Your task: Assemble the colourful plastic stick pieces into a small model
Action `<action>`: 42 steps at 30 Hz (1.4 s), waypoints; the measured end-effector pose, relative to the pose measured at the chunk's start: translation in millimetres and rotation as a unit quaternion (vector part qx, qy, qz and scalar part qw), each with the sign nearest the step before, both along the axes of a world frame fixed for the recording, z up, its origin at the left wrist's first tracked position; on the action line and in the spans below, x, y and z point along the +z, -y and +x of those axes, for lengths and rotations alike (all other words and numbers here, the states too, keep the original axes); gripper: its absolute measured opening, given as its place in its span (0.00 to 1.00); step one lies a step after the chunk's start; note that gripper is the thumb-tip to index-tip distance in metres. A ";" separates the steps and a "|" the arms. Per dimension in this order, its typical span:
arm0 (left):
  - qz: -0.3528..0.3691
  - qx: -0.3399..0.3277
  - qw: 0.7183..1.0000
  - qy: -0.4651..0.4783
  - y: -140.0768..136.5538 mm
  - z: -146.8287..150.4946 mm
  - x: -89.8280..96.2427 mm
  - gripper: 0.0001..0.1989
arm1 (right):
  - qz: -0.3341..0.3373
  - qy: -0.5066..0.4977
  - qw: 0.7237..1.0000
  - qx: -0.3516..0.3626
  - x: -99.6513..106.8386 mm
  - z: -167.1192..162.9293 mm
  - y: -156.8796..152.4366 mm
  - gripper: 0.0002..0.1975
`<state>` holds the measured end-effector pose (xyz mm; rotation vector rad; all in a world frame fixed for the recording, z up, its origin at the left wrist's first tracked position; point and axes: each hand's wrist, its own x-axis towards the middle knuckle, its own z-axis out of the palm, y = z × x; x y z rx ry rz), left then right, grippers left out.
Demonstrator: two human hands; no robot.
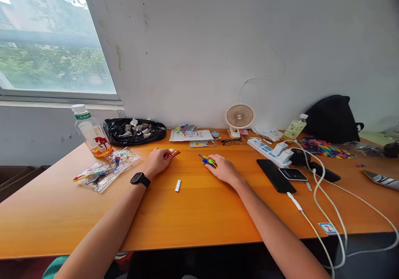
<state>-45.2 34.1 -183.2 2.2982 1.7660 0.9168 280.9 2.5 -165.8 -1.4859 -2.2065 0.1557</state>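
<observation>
On the left side of the desk, my left hand point(158, 162), with a black watch at the wrist, has its fingers closed on a thin red and black piece point(176, 153). A small round white thing point(171, 150) shows by its fingertips. Across from it, my right hand point(223, 167) has its fingers bent around several thin plastic pieces point(205, 160) in blue, yellow and green, which poke out to the left. Their exact kind is too small to tell. A short white bar point(178, 185) lies on the wood between my forearms, touched by neither hand.
Clear bags of coloured pieces point(120, 162) and a tea bottle point(93, 133) stand left. Behind are a black bag of cardboard rolls point(135, 131), papers point(191, 135), glasses point(232, 141) and a fan point(240, 117). Right are a power strip point(264, 151), black phone point(274, 175) and cables.
</observation>
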 end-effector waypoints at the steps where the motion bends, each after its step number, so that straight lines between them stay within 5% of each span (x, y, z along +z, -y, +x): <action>1: -0.008 0.002 1.000 0.005 -0.3 -0.1 -0.1 0.10 | -0.004 0.000 1.000 0.007 -1.2 -1.1 0.7 0.13; 12: 0.072 -0.048 0.988 0.131 -4.7 2.9 5.3 0.18 | 0.001 -0.011 1.000 0.018 -7.0 2.7 -9.9 0.14; 19: 0.006 0.076 0.959 0.272 -16.1 -16.5 1.9 0.15 | 0.008 0.001 1.000 -0.003 -1.2 1.7 -3.9 0.21; 22: -0.029 0.116 0.965 0.231 -12.7 -25.3 9.9 0.15 | 0.007 -0.001 1.000 -0.013 -0.2 1.4 -3.3 0.25; 28: -0.139 0.154 0.978 0.000 1.5 -34.4 20.9 0.21 | 0.047 -0.027 0.996 -0.066 3.8 2.1 -3.6 0.28; 42: -0.201 0.129 0.967 -0.092 11.7 -35.5 27.8 0.24 | 0.094 -0.022 0.995 0.000 2.5 -1.9 -2.3 0.20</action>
